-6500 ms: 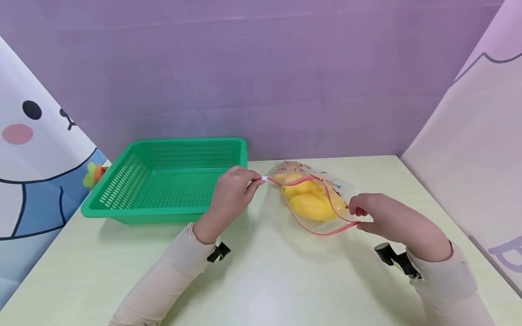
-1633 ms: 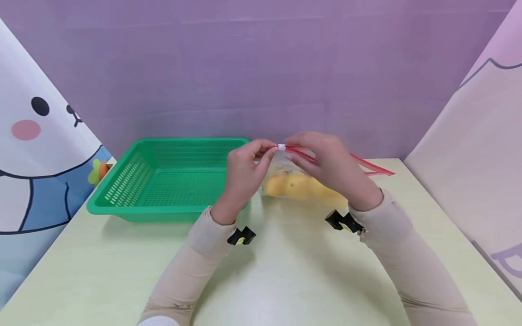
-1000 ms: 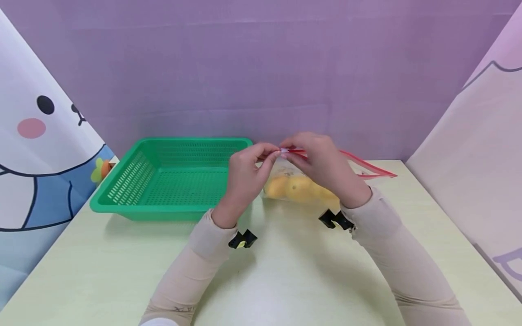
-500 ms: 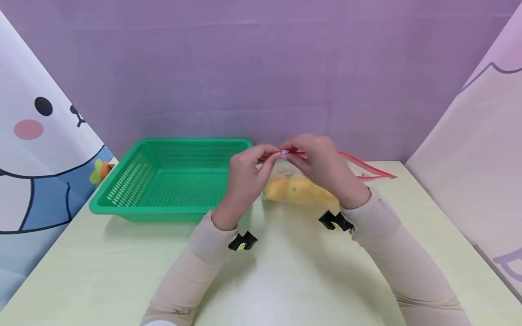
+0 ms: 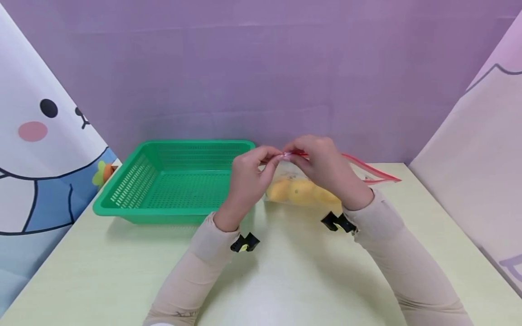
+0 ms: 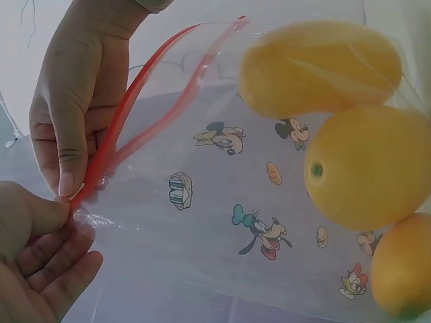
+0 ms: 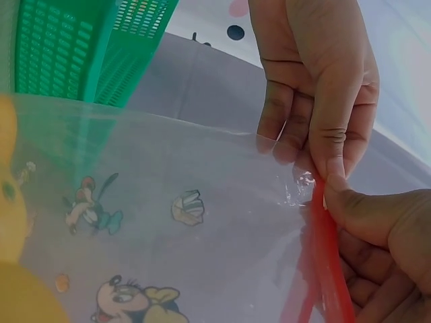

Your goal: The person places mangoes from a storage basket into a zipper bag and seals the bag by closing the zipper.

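A clear zip bag (image 6: 168, 249) with cartoon prints holds several yellow fruits (image 6: 367, 168); one is long, others rounder. Its red zip strip (image 5: 369, 168) runs along the top, spread apart toward the right end. At the strip's left corner my left hand (image 5: 249, 179) pinches the bag's edge between thumb and fingers. Right against it, my right hand (image 5: 326, 165) pinches the strip at the small white slider (image 7: 326, 202), which is mostly covered by the fingers. Both sets of fingertips meet there, above the fruits. The bag's right part is hidden behind my right hand in the head view.
A green plastic basket (image 5: 175, 212) with slotted walls stands on the pale table (image 5: 281, 280), left of the bag. A purple cloth backdrop (image 5: 244, 81) rises behind, with printed cloth panels on both sides.
Earlier my hands held the bag's mouth wide apart. The bag's top is now lifted, and my right hand has come over to the left corner and gripped the slider. Lately both hands barely move.
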{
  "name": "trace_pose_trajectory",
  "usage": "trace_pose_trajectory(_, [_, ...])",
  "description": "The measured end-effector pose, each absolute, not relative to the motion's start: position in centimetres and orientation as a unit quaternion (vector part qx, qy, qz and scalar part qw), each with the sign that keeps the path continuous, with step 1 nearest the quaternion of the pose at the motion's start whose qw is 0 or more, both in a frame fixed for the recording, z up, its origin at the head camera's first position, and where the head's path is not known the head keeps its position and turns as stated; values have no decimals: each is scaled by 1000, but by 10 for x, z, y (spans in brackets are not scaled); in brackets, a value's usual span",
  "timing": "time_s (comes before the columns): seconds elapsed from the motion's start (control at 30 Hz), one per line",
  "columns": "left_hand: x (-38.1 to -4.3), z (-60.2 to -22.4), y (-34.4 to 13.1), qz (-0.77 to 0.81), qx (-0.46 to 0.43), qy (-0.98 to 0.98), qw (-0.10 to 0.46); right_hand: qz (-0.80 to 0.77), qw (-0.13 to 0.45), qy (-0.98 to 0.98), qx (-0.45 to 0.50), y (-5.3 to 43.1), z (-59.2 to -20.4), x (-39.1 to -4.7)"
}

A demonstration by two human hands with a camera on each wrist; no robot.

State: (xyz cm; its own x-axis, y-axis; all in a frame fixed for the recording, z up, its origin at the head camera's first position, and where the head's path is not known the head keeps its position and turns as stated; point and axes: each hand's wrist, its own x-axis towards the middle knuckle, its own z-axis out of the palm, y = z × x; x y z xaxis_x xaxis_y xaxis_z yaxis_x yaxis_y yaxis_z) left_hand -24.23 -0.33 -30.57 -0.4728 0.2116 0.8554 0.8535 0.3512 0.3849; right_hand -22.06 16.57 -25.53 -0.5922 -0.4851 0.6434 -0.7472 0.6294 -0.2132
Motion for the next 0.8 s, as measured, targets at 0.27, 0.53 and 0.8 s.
trace_pose_trajectory(0.27, [-244, -305, 0, -438, -353, -740, 369, 227, 260, -868, 358, 168, -252, -224])
trace_pose_trajectory(0.53, [-243, -307, 4, -428, -351, -745, 373, 220, 251, -873, 357, 173, -254, -223])
trace_pose_trajectory(0.8, [-245, -307, 5, -423, -361, -743, 372, 214, 265, -867, 364, 177, -258, -225])
